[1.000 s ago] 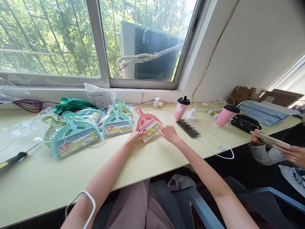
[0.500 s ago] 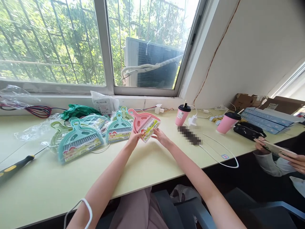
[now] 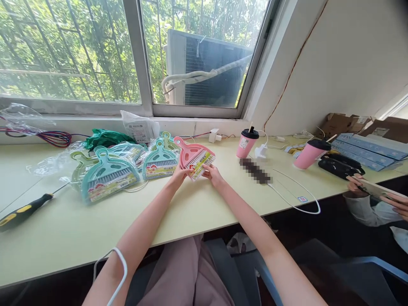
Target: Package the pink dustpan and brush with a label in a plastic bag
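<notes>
A pink mini dustpan-and-brush set (image 3: 192, 155) in clear wrap, with a yellow label, is held tilted just above the pale green table (image 3: 191, 212). My left hand (image 3: 179, 175) grips its near left corner. My right hand (image 3: 213, 175) pinches the lower right edge by the label. To the left lie several teal and green sets of the same kind (image 3: 108, 174), also wrapped.
A screwdriver (image 3: 22, 211) lies at the far left. Two pink cups (image 3: 247, 143) (image 3: 308, 153), a phone (image 3: 255, 171) with a white cable (image 3: 296, 197), and blue boxes (image 3: 369, 149) are to the right. Another person's hands (image 3: 379, 195) hold a phone at the right edge.
Both hands lifted the pink set off the table and drew it slightly nearer; it is now tilted up. The camera view shifted a little.
</notes>
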Demonstrator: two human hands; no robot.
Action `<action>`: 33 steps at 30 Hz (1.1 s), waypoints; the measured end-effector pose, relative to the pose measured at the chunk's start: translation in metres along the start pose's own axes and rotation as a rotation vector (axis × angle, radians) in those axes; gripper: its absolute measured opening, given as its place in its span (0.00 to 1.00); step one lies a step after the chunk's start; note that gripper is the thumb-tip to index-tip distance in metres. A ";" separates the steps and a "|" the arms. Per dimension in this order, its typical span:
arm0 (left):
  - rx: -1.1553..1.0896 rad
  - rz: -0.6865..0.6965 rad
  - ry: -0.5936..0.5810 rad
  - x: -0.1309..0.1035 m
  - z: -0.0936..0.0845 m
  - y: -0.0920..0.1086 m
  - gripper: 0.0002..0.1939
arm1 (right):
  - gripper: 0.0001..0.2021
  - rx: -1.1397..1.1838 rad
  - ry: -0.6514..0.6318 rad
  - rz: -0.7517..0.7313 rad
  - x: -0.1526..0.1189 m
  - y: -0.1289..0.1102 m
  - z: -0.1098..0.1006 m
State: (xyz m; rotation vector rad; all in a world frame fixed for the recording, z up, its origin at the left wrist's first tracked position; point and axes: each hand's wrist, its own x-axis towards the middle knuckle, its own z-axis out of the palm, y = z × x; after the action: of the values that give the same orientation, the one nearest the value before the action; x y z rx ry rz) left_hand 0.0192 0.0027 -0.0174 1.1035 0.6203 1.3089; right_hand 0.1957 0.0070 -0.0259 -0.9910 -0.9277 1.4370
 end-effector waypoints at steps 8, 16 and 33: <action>0.042 -0.036 0.030 0.000 -0.003 0.001 0.45 | 0.10 -0.005 0.043 0.009 -0.004 0.001 0.002; 0.054 -0.123 0.023 0.005 0.009 0.012 0.29 | 0.13 0.042 0.066 -0.061 -0.009 -0.007 -0.003; 0.834 -0.055 0.428 0.007 -0.029 0.010 0.17 | 0.15 0.232 0.224 -0.142 0.002 -0.015 -0.027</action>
State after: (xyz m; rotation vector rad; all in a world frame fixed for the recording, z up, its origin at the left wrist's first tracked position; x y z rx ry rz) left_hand -0.0090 0.0166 -0.0179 1.4469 1.6004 1.2668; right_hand 0.2263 0.0102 -0.0213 -0.8732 -0.6390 1.2532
